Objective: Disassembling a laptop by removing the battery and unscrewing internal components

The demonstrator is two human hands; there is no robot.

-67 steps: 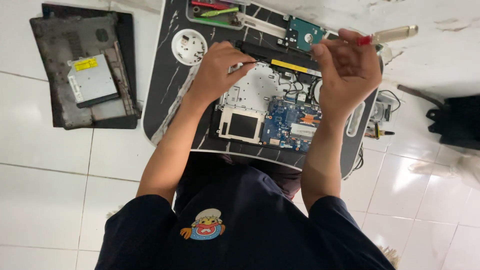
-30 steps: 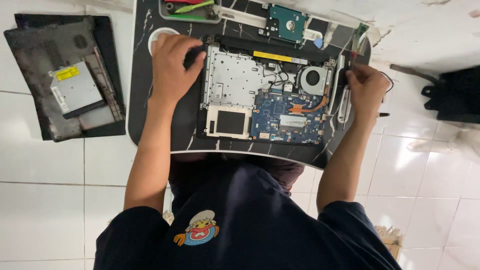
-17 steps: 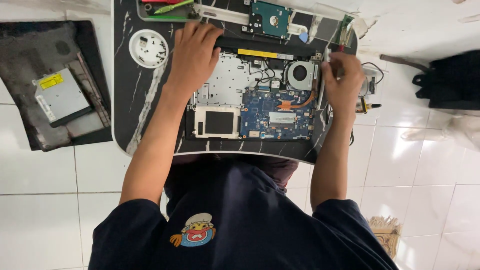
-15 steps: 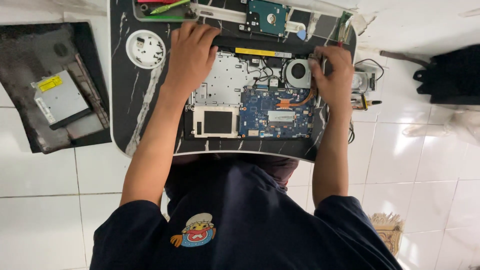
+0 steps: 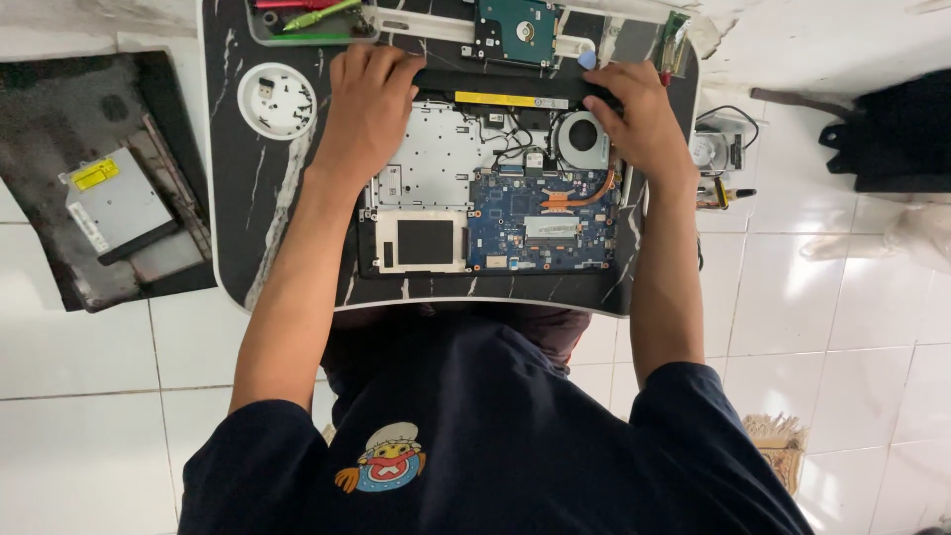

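Observation:
An opened laptop base [image 5: 495,213] with a blue circuit board, a round fan and a copper heat pipe lies on a small black marbled table [image 5: 238,198]. My left hand [image 5: 365,109] rests on its upper left corner, fingers curled over the long black battery bar [image 5: 505,87] at the far edge. My right hand [image 5: 642,121] grips the right end of the same bar, next to the fan.
A white round dish [image 5: 279,99] sits left on the table. A green-boarded hard drive [image 5: 515,28] and a tray with screwdrivers [image 5: 307,18] lie at the far edge. A laptop cover with a silver optical drive [image 5: 114,203] lies on the white tile floor. A black bag [image 5: 892,139] lies right.
My right hand has moved inward from the laptop's right edge onto the right end of the battery bar. My left hand stays at the upper left corner.

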